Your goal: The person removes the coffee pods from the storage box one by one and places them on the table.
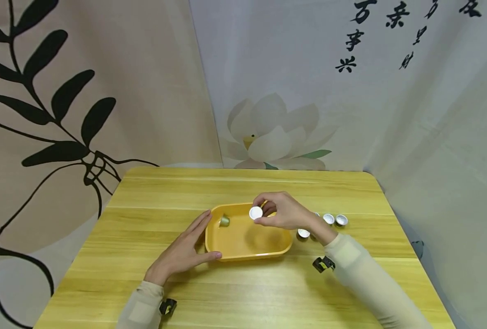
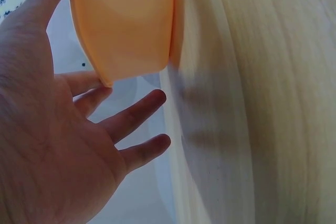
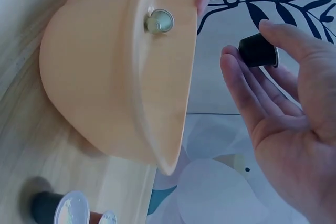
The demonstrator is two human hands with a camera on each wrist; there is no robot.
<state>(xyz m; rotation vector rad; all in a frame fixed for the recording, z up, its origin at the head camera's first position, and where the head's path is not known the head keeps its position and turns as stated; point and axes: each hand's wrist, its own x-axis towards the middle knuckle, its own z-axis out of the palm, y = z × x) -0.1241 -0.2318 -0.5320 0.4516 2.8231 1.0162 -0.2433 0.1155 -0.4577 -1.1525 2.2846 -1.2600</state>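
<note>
My right hand (image 1: 286,211) pinches a coffee capsule (image 1: 255,213) between thumb and fingers above the yellow tray (image 1: 247,244). Its white lid faces me in the head view; the right wrist view shows the dark body of this capsule (image 3: 256,51). A green capsule (image 1: 224,221) lies in the tray's left part, on its side. At the tray's left end rests my left hand (image 1: 181,251), thumb by the near rim and long fingers along the far-left corner. In the left wrist view two fingers (image 2: 139,116) stand off the tray, spread and fairly straight.
To the right of the tray stand several more capsules with pale lids, among them one near the tray (image 1: 303,233) and one farthest right (image 1: 341,220), partly behind my right forearm. All are on a wooden table (image 1: 165,192), with a printed curtain (image 1: 157,91) behind it.
</note>
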